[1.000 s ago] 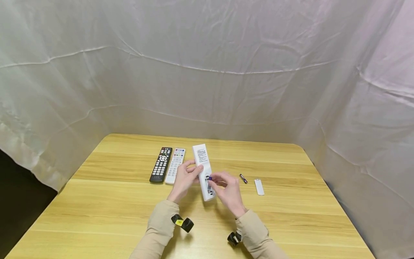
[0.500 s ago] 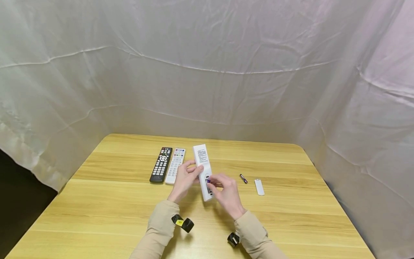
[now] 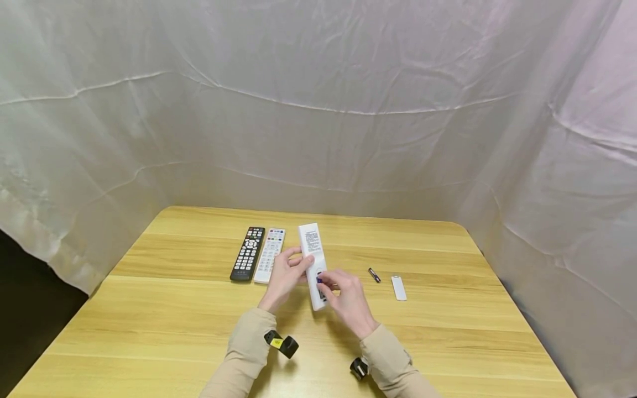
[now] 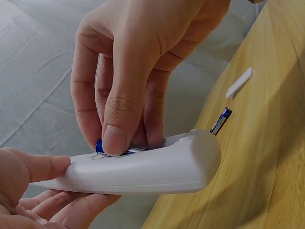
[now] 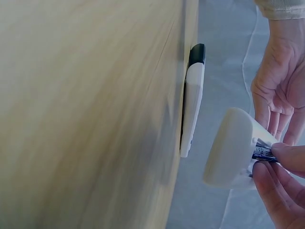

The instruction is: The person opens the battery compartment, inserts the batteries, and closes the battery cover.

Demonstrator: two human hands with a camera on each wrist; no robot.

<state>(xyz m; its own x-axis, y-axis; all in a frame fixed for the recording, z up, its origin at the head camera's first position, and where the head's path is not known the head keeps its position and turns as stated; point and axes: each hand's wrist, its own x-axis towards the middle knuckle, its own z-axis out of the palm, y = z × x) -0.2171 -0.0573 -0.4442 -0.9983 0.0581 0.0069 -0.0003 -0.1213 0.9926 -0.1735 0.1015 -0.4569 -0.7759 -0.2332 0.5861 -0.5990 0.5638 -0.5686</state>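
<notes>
A white remote control (image 3: 312, 249), back side up with its battery compartment uncovered, is held above the table by my left hand (image 3: 285, 278), thumb on the back and fingers beneath. My right hand (image 3: 348, 300) pinches a blue battery (image 4: 99, 147) between thumb and fingers at the compartment. In the right wrist view the same battery (image 5: 263, 152) lies partly in the compartment, its far end hidden by the fingers. Whether it is fully seated I cannot tell. A second battery (image 3: 374, 275) lies on the table to the right, beside a white battery cover (image 3: 398, 288).
A black remote (image 3: 247, 254) and another white remote (image 3: 270, 255) lie side by side, buttons up, left of my hands. The wooden table (image 3: 149, 331) is enclosed by a grey cloth (image 3: 318, 110) at the back and sides.
My right hand has shifted slightly left over the compartment, and the battery now lies more over it. The held remote has moved very slightly right and down.
</notes>
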